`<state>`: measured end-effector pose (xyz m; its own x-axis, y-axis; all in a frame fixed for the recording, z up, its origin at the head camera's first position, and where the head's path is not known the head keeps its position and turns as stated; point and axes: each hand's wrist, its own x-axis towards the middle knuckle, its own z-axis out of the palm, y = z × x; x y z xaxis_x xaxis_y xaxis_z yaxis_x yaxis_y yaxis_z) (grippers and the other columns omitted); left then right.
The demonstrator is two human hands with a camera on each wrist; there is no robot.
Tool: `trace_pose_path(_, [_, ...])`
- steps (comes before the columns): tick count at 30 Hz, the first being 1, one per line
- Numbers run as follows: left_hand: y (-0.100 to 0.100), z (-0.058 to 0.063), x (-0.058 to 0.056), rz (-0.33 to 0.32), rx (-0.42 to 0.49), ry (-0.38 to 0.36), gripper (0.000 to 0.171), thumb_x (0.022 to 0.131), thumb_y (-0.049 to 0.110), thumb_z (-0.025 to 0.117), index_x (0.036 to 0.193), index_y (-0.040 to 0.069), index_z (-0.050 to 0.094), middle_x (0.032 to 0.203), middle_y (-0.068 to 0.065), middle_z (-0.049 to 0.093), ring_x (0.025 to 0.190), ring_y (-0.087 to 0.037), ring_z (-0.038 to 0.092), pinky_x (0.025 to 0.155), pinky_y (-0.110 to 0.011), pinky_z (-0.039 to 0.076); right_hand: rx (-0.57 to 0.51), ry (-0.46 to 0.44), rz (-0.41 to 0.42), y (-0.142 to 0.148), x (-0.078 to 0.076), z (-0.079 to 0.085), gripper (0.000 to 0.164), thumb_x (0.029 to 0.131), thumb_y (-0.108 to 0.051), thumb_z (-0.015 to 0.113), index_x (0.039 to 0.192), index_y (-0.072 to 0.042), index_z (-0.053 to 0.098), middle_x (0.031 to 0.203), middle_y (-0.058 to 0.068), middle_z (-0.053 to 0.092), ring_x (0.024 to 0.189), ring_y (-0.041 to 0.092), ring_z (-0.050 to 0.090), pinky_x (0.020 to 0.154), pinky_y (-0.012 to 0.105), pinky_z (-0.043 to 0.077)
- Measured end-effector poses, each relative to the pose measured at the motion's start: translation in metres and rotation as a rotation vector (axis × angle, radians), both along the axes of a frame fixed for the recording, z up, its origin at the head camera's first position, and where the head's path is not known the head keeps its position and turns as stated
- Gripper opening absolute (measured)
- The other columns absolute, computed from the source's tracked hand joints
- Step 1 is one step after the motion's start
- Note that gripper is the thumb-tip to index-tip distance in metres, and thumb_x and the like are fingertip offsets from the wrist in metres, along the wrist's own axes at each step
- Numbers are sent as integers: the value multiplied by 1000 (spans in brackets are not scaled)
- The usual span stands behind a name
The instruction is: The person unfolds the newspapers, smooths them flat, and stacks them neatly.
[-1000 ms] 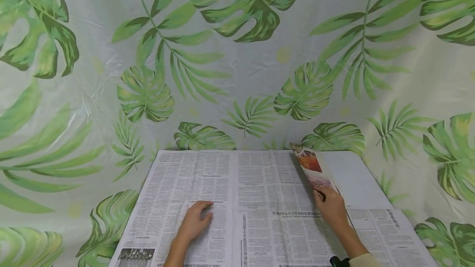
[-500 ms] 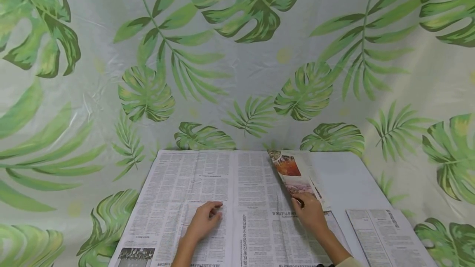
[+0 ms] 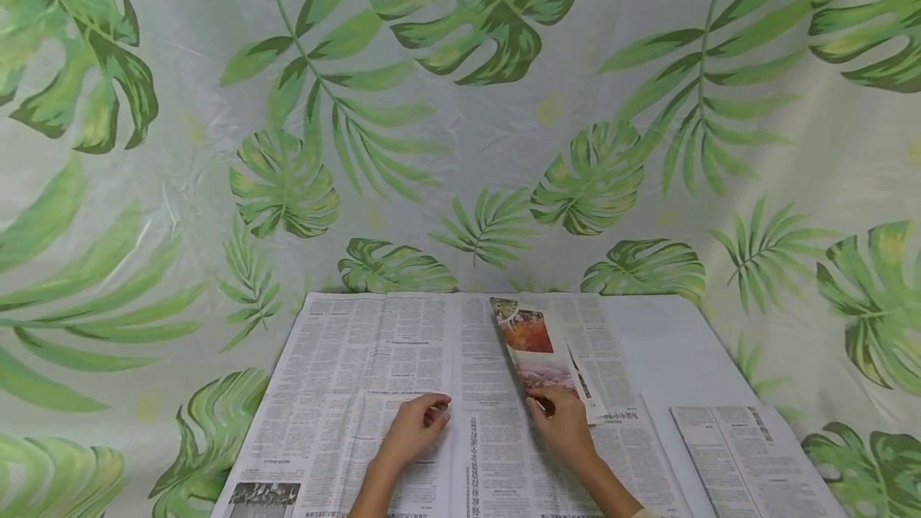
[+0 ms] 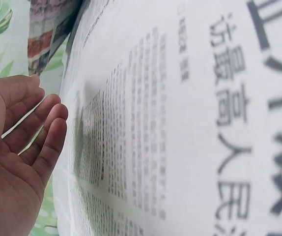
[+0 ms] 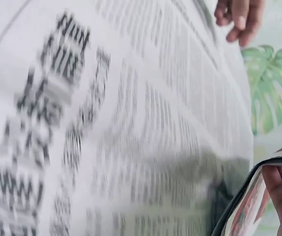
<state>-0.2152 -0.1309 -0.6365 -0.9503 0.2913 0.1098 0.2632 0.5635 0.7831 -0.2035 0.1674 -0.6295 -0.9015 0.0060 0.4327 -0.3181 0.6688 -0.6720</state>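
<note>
My right hand (image 3: 563, 426) pinches the lower edge of a folded colour-printed paper (image 3: 528, 334), which stands tilted above the newspaper (image 3: 381, 342). An orange and a pink picture show on its front. In the right wrist view my fingers (image 5: 278, 191) lie against this paper (image 5: 249, 209), which looks curved at its edge. My left hand (image 3: 412, 434) hovers above the newspaper at the left, fingers slightly bent, with nothing in it. The left wrist view shows that hand (image 4: 25, 142) with its palm partly visible and a blurred piece of the colour paper (image 4: 42, 34) beyond.
A white tabletop (image 3: 665, 350) shows at the right. A smaller newspaper piece (image 3: 727, 454) lies at the right front. Behind the table hangs a leaf-patterned sheet (image 3: 489, 142).
My right hand has carried the colour paper leftward to the middle, uncovering more white tabletop at the right. My left hand has shifted a little to the right.
</note>
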Motion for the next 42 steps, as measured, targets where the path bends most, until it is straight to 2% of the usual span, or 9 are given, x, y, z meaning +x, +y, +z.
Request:
trace_pose_path(5, [7,-1,0,-19,16,-3,30,99,18,68,125,5,70,108,-2,75,80,-2,63,73,-22,54,-19,-36,26,-20,5,0,13,86,-7,83,98,-10,80,89,-1,75,72,3,65,60,19,54])
trace_pose_path(12, [16,-5,0,-24,16,-6,34,100,20,66,130,5,67,103,1,76,77,1,62,71,-20,54,-123,-197,101,-38,13,-4,14,91,-10,77,105,-6,78,89,-3,72,76,3,65,66,20,56])
trace_pose_path(17, [22,-9,-1,-37,22,-20,35,100,18,65,132,2,66,100,1,75,73,2,61,68,-21,53,-88,-255,139,-36,12,-12,16,94,-13,75,108,-5,77,87,-4,72,74,0,64,65,19,56])
trace_pose_path(20, [26,-12,0,-39,11,-22,35,100,18,66,130,3,67,100,2,75,74,3,62,68,-21,53,-39,-259,76,-25,8,-17,14,93,-11,75,106,-6,78,83,-5,72,70,-1,62,62,19,53])
trace_pose_path(23, [30,-13,1,-26,-3,-43,33,99,19,67,129,5,69,100,4,75,73,3,62,67,-20,52,23,-220,-30,-9,3,-20,13,90,-8,77,103,-6,78,83,-4,71,70,2,61,62,22,52])
trace_pose_path(28, [35,-13,2,0,10,-71,31,97,16,68,127,5,70,97,4,74,69,2,59,63,-19,50,122,-164,-193,18,-1,-20,29,85,-12,79,112,-1,73,102,12,68,92,27,64,77,45,54])
trace_pose_path(31, [37,-14,2,1,24,-52,31,96,14,69,125,3,70,96,3,74,66,2,57,60,-19,49,140,-212,-256,33,0,-19,45,87,-18,77,126,3,66,120,23,62,109,42,58,85,58,52])
trace_pose_path(35, [41,-15,1,10,24,-32,32,95,14,70,125,3,70,96,2,74,63,2,54,58,-19,47,138,-310,-293,49,1,-17,55,91,-23,71,135,8,58,127,30,57,117,50,54,91,63,50])
trace_pose_path(42, [47,-17,1,32,27,-84,38,94,16,70,131,5,67,104,0,74,59,-1,56,54,-21,48,117,-365,-253,60,1,-18,40,94,-18,66,122,10,66,103,21,68,95,35,66,83,52,54])
